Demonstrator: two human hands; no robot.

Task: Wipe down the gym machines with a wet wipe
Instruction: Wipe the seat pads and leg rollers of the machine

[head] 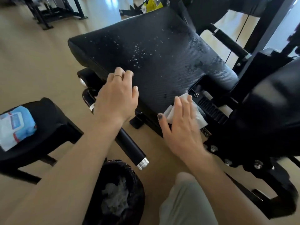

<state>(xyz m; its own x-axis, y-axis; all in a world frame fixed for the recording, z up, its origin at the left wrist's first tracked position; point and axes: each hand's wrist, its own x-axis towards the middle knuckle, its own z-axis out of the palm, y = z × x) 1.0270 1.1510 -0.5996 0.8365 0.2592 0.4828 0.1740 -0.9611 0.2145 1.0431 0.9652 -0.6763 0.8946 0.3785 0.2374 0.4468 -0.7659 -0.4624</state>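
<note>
White wipe (185,109) under flat right hand (181,122), black seat (154,51)

Bare forearms, ringed left hand, painted right thumbnail.
A thin ring (118,76) is worn on a finger of the left hand (116,98); dark polish is seen on the right hand's (180,127) thumbnail; a pale grey-green trouser leg (186,202) is worn below it.

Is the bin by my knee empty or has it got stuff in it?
Not empty: crumpled grey-white wipes lie inside the bin.

Flat right hand (180,122) on white wipe (185,111), seat pad (154,59) near edge; left hand (116,96) beside.
</note>
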